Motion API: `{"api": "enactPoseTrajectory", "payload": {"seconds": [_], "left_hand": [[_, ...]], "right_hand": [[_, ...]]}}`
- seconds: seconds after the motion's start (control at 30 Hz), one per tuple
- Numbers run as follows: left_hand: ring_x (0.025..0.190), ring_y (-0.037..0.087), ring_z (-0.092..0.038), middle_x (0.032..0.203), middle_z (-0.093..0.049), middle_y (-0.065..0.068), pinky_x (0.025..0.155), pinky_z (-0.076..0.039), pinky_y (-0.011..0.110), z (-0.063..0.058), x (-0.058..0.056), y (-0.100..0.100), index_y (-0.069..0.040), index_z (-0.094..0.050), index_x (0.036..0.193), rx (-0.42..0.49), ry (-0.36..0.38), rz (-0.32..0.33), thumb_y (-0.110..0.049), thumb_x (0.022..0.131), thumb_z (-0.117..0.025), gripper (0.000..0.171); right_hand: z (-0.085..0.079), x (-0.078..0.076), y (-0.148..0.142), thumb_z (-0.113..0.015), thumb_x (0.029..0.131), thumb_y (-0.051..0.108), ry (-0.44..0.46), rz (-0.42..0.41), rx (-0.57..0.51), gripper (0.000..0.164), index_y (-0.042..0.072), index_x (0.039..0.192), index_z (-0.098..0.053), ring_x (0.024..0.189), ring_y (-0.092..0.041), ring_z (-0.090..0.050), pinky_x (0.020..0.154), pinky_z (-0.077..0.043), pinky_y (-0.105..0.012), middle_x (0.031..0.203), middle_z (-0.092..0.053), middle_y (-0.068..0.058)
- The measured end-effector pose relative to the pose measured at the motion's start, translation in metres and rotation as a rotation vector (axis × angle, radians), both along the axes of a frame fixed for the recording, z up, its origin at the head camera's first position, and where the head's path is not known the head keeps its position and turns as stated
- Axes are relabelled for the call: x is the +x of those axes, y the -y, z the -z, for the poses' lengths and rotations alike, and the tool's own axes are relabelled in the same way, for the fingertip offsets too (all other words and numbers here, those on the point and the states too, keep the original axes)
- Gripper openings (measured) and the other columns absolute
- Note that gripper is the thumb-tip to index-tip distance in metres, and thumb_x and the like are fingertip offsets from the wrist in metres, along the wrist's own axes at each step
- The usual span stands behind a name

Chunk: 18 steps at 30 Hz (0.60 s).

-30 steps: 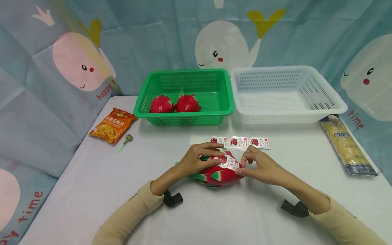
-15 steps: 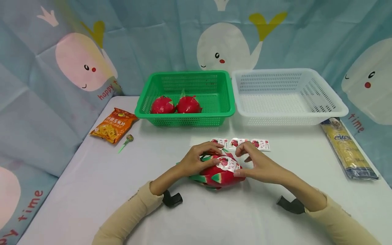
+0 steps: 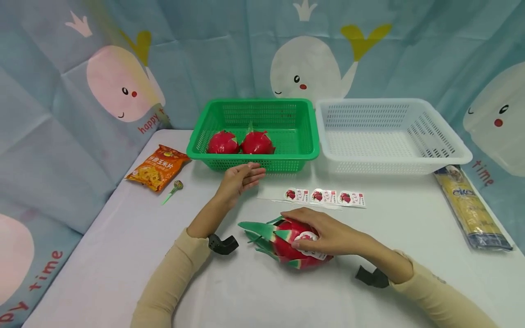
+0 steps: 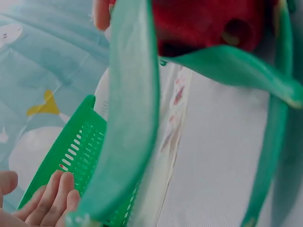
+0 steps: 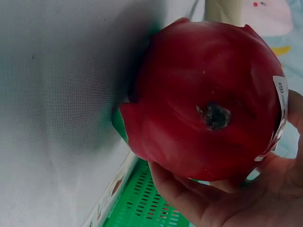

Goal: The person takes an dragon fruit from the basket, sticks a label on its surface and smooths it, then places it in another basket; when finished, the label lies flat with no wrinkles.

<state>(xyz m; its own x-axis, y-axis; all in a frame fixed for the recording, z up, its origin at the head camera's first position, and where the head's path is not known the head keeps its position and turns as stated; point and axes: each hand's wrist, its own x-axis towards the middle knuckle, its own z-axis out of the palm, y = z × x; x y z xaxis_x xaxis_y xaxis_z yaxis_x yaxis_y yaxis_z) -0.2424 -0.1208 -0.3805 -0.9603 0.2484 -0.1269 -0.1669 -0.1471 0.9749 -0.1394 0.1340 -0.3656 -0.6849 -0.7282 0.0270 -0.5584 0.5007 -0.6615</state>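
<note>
Bordering white table (image 3: 266, 296): whale-print curtain (image 3: 221, 68)

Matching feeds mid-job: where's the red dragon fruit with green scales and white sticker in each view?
Head: dragon fruit, just below centre.
Left wrist: dragon fruit, red body at the top, right of centre.
Right wrist: dragon fruit, large, slightly right of centre.
Shared landmark: green perforated plastic basket.
</note>
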Motion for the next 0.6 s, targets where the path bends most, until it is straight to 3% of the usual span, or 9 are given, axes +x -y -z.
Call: {"api": "enactPoseTrajectory", "payload": {"seconds": [0.3, 0.47, 0.6], "left_hand": [[0.089, 0.012, -0.068, 0.089, -0.071, 0.003, 0.085, -0.051, 0.027, -0.003, -0.012, 0.003, 0.000, -0.053, 0.106, 0.264, 0.079, -0.129, -0.028, 0.097, -0.044, 0.031], [0.085, 0.011, -0.069, 0.087, -0.071, 0.002, 0.082, -0.052, 0.025, -0.001, -0.014, 0.003, -0.001, -0.053, 0.105, 0.270, 0.071, -0.141, -0.026, 0.098, -0.042, 0.028], [0.086, 0.011, -0.069, 0.087, -0.071, 0.002, 0.082, -0.052, 0.025, 0.000, -0.014, 0.003, 0.000, -0.052, 0.104, 0.268, 0.053, -0.137, -0.025, 0.098, -0.041, 0.028]], "right_hand": [[0.002, 0.000, -0.001, -0.065, 0.079, 0.050, 0.014, -0.006, 0.030, 0.072, 0.027, 0.141, -0.036, 0.107, -0.007, -0.051, 0.083, -0.050, -0.026, 0.125, -0.053, 0.007], [0.002, -0.002, -0.001, -0.068, 0.074, 0.055, 0.024, -0.018, 0.065, 0.080, 0.033, 0.142, -0.033, 0.111, -0.005, -0.049, 0.090, -0.048, -0.029, 0.129, -0.051, 0.010], [0.002, -0.003, -0.001, -0.068, 0.075, 0.053, 0.021, -0.004, 0.061, 0.076, 0.033, 0.141, -0.034, 0.108, -0.004, -0.050, 0.087, -0.049, -0.027, 0.127, -0.052, 0.011]]}}
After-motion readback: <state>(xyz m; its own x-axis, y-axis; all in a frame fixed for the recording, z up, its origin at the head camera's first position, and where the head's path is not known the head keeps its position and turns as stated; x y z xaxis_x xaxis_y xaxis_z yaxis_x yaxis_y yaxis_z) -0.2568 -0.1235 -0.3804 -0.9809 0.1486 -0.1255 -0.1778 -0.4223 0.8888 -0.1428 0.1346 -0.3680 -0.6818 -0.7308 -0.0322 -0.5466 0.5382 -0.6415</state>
